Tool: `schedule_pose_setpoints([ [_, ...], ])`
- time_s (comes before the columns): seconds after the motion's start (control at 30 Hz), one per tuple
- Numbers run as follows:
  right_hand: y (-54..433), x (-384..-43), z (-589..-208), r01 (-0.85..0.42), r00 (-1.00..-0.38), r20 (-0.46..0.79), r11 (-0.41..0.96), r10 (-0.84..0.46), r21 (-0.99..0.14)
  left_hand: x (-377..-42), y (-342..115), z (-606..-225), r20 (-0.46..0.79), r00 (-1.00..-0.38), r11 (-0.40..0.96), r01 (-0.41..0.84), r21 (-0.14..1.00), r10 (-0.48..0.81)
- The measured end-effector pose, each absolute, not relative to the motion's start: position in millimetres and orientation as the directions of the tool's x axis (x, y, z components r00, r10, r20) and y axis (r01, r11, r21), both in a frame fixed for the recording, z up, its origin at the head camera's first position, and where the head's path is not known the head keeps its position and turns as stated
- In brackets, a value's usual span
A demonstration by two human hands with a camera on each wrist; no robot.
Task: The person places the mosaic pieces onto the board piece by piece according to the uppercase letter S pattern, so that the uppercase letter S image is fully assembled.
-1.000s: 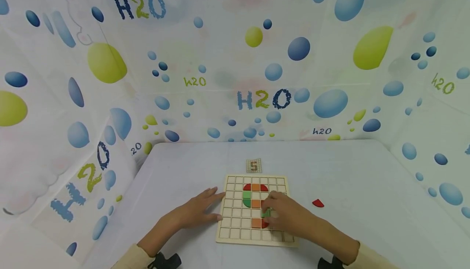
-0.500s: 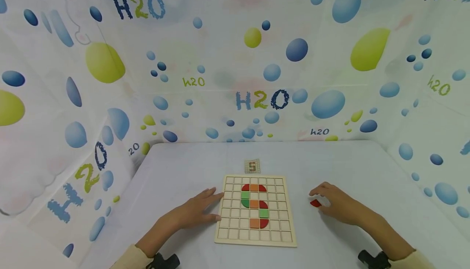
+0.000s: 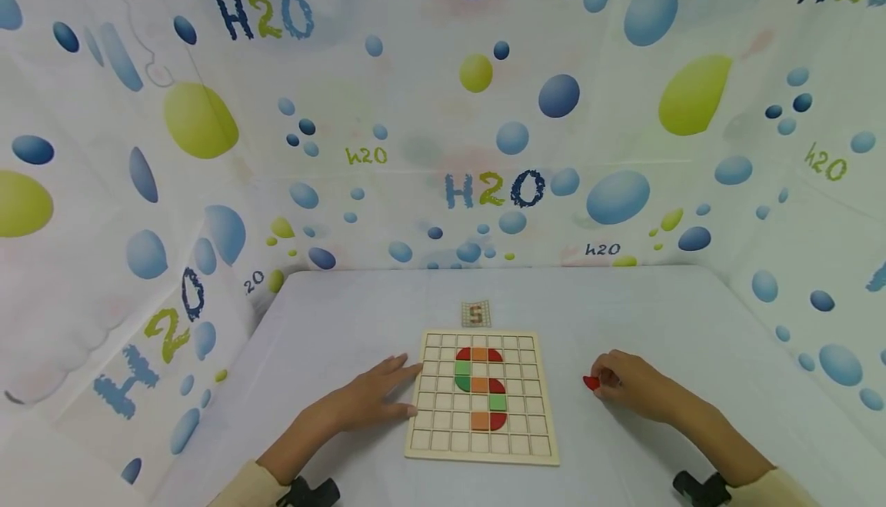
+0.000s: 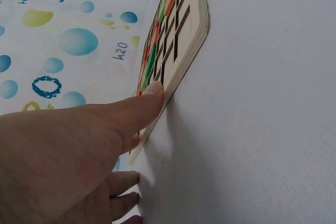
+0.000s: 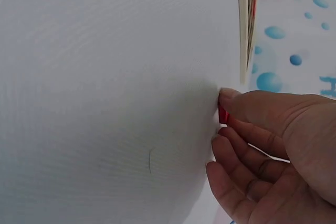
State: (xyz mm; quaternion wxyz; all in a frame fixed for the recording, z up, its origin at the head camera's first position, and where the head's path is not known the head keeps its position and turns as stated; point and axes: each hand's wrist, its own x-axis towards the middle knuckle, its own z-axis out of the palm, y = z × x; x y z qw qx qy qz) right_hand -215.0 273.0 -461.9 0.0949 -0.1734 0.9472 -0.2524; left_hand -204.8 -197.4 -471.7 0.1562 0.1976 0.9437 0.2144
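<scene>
A square wooden grid board (image 3: 443,443) lies on the white table. Red, orange and green tiles (image 3: 479,385) sit in its cells in an S-like shape. My left hand (image 3: 370,394) rests at the board's left edge, fingers spread; its thumb touches the rim in the left wrist view. Off to the right of the board, my right hand (image 3: 631,385) pinches a red quarter-round tile (image 3: 591,382) between thumb and forefinger. In the right wrist view, the thumb covers part of this red tile (image 5: 223,114).
Just beyond the board lies a small pattern card (image 3: 475,313) with an S on a grid. A white curtain (image 3: 415,107) with blue and green bubble prints hangs behind the table. Dark wrist cameras (image 3: 702,488) are strapped near both sleeves.
My right hand has moved right, off the board to the loose red tile, and its fingers have closed on it. A green tile shows where that hand was. My left hand stays put.
</scene>
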Motion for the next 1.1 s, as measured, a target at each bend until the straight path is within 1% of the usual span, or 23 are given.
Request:
schedule_pose_setpoints([
  [0.2,267.9,-213.5,-464.0,-0.28,-0.932,-0.055,0.808,-0.358,-0.518,-204.8,-197.9,-471.5,-0.207,-0.872,0.829,0.312,0.465,0.444],
  [0.3,265.8,-213.5,-465.7,-0.306,-0.924,-0.033,0.789,-0.381,-0.533,-205.0,-197.8,-470.8,-0.204,-0.871,0.826,0.315,0.467,0.447],
  [0.5,263.5,-212.6,-467.6,-0.314,-0.917,-0.034,0.774,-0.397,-0.55,-204.8,-197.4,-471.0,-0.205,-0.871,0.827,0.315,0.466,0.447],
  [0.83,259.9,-214.6,-470.0,-0.325,-0.919,-0.026,0.794,-0.393,-0.513,-203.5,-195.9,-470.3,-0.221,-0.876,0.835,0.291,0.466,0.429],
  [1.1,235.0,-213.5,-463.8,-0.325,-0.922,-0.006,0.784,-0.387,-0.529,-204.1,-196.1,-469.8,-0.22,-0.873,0.831,0.297,0.47,0.436],
])
